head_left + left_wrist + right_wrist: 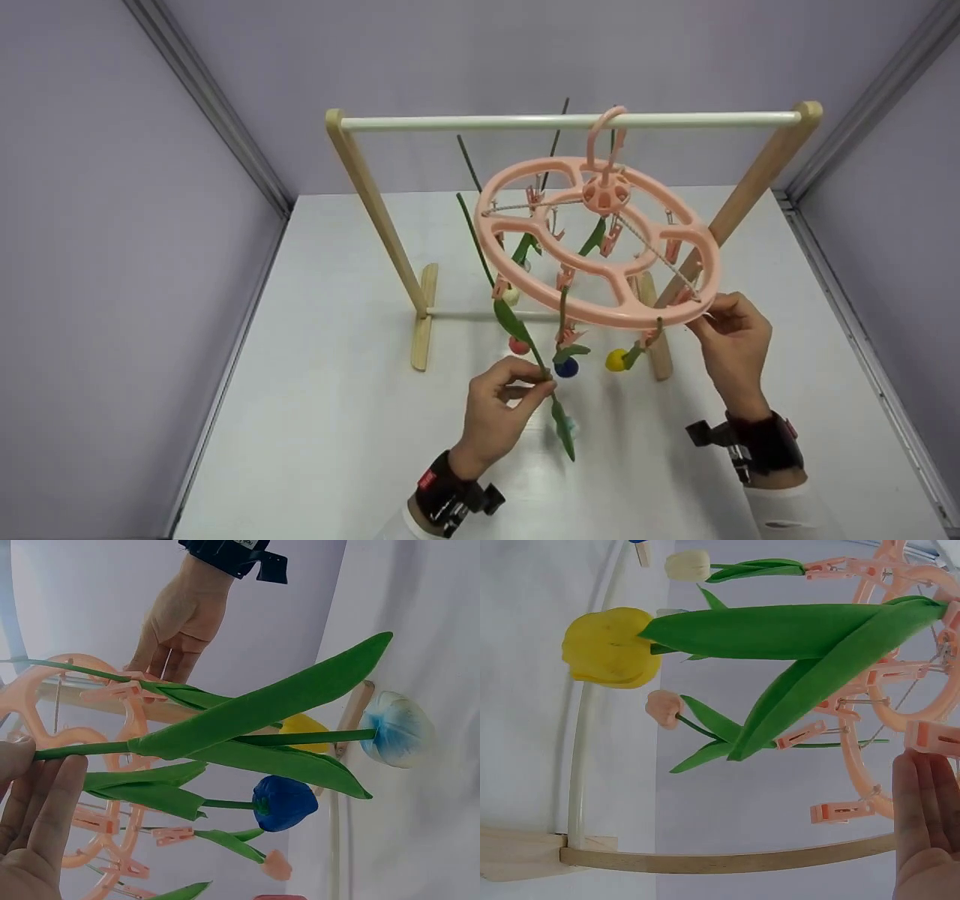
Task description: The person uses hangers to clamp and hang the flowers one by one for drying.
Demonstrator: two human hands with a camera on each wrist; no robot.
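Leftward, open bench point(315, 390) beside the wooden rack point(375, 217). Left hand point(499, 409) pinching the stem of a pale blue tulip point(397, 729), hanging low and seemingly unclipped. Pink clip ring point(600, 244) hooked on the rail, blooms dangling. Right hand point(731, 337) gripping its near edge, bench free beyond.

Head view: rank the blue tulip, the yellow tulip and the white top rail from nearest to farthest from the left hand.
1. blue tulip, hanging just up and right of the left hand.
2. yellow tulip, further right, under the pink ring's front edge.
3. white top rail, high at the back, across the wooden stand.
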